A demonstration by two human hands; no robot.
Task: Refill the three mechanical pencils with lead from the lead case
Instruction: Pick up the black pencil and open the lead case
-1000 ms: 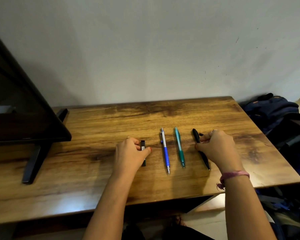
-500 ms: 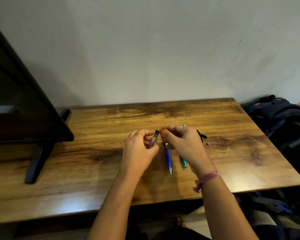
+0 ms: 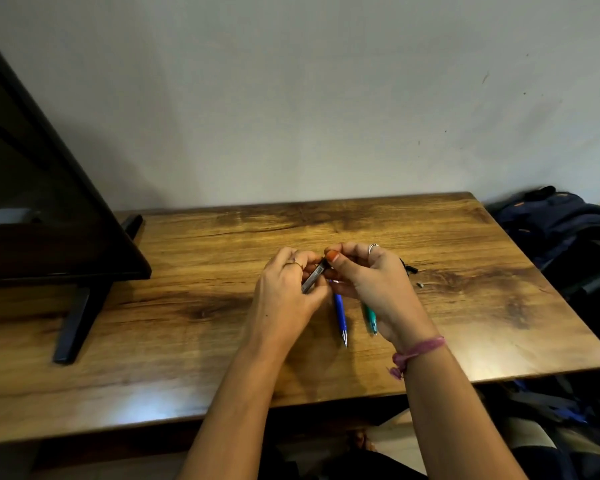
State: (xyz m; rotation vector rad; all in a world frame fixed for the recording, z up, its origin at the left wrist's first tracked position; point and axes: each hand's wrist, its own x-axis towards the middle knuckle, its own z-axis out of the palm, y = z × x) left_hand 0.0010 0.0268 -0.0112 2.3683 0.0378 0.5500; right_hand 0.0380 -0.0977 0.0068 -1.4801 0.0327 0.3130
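Note:
My left hand (image 3: 284,292) holds the slim dark lead case (image 3: 313,279) raised above the wooden table (image 3: 187,341), tilted with its top end to the upper right. My right hand (image 3: 371,282) pinches that top end with thumb and fingers. The blue pencil (image 3: 340,313) lies on the table below my hands, tip toward me. The green pencil (image 3: 370,317) lies beside it, mostly hidden under my right wrist. Only the clip end of the black pencil (image 3: 408,268) shows past my right hand. A tiny dark piece (image 3: 420,285) lies on the table to its right.
A dark monitor (image 3: 32,202) on a black stand (image 3: 80,306) fills the table's left side. Dark bags (image 3: 568,237) are piled off the table's right edge. A plain wall rises behind the table.
My left hand has lifted the lead case off the table. My right hand left the black pencil, moved left and now pinches the case's top end.

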